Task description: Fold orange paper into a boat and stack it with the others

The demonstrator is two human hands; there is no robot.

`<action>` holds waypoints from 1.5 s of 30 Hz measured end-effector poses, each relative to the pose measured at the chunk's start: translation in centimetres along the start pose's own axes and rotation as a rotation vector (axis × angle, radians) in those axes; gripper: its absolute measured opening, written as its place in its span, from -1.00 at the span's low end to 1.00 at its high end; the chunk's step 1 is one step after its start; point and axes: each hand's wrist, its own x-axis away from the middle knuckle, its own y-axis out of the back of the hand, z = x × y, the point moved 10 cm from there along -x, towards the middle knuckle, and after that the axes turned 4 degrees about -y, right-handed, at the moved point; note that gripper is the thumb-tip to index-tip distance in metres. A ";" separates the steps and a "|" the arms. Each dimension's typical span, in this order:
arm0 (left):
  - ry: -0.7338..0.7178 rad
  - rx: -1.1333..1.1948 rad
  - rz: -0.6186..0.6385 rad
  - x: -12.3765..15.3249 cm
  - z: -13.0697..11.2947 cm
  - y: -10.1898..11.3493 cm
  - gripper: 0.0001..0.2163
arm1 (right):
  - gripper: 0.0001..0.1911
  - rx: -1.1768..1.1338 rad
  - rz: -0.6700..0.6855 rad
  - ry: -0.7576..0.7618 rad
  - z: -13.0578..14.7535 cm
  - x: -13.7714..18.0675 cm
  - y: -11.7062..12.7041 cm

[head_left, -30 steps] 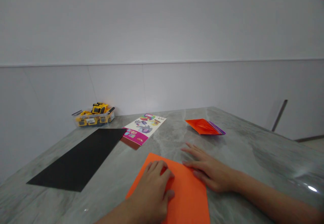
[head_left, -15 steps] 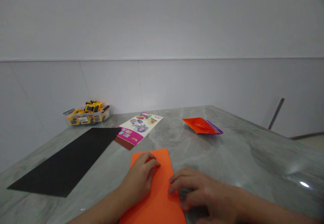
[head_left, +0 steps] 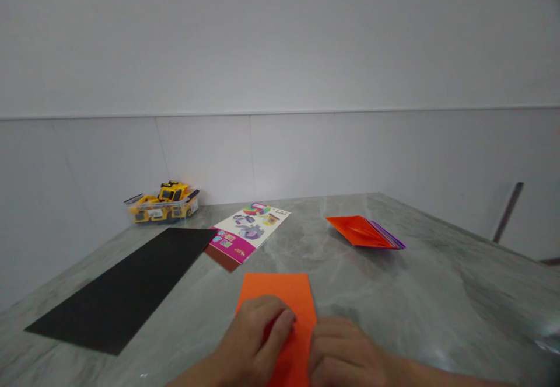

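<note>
An orange sheet of paper (head_left: 276,286) lies on the table in front of me, its lower end cut off by the bottom of the view. My left hand (head_left: 259,337) rests on its left part, fingers curled in and thumb pressed against the paper. At the right edge of the sheet, my right hand (head_left: 343,355) has its fingers closed together on the paper's border. Whatever is under the fingers of both hands is hidden.
A long black sheet (head_left: 126,288) lies on the left of the grey marbled table (head_left: 280,253). Behind it sit a printed booklet (head_left: 249,229) on a brown sheet and a clear box (head_left: 164,212) of yellow toy vehicles. A folded orange and purple paper stack (head_left: 363,232) stands right of centre.
My left hand has slid nearer and curled its fingers more. My right hand's fingers, spread before, are now closed at the paper's edge. The view has shifted slightly.
</note>
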 end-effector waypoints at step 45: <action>-0.717 -0.327 -0.056 2.1 -7.1 -1.6 -0.52 | -0.71 0.209 0.114 -0.007 -0.1 -0.6 -1.7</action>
